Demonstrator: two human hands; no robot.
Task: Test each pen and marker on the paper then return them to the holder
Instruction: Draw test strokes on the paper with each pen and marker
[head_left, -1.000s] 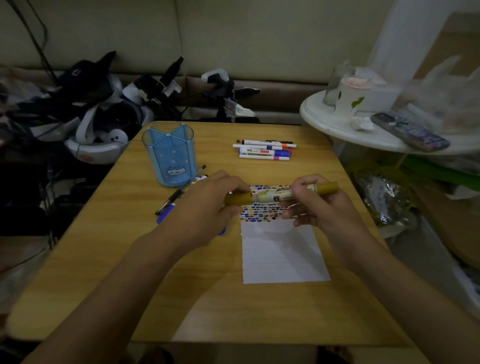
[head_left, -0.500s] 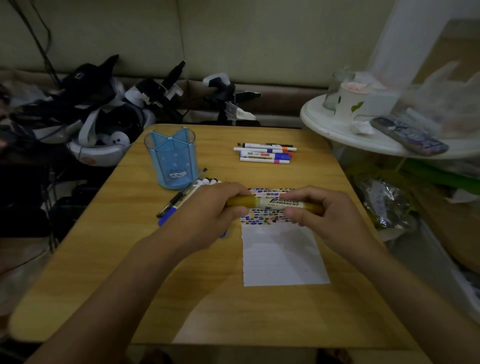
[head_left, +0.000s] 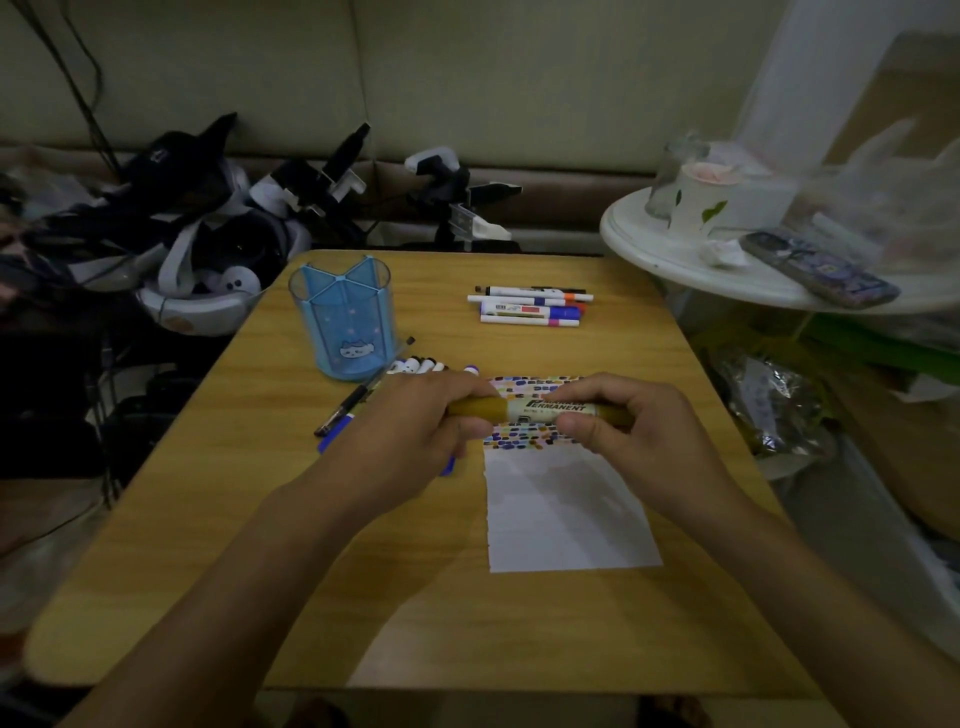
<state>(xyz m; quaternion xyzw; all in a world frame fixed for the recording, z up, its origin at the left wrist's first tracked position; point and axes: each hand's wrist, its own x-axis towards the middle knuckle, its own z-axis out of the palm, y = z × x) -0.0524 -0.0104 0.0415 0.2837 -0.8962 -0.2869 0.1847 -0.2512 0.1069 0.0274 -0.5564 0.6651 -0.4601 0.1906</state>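
Above the paper (head_left: 569, 512), left hand (head_left: 415, 421) and right hand (head_left: 631, 431) both grip the yellow permanent marker (head_left: 545, 409) horizontally; likely cap step; next, marker goes to holder (head_left: 340, 312).

The marker (head_left: 540, 410) is mustard yellow with a white label. The holder (head_left: 340, 317) is clear blue, printed with a white cat. The white paper (head_left: 566, 514) carries multicoloured dabs.

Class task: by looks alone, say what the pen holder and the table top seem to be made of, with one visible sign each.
Pen holder: probably clear blue plastic; its inner dividers show through the wall.
Table top: wood or wood-look laminate; pale grain lines, smooth, faint sheen.
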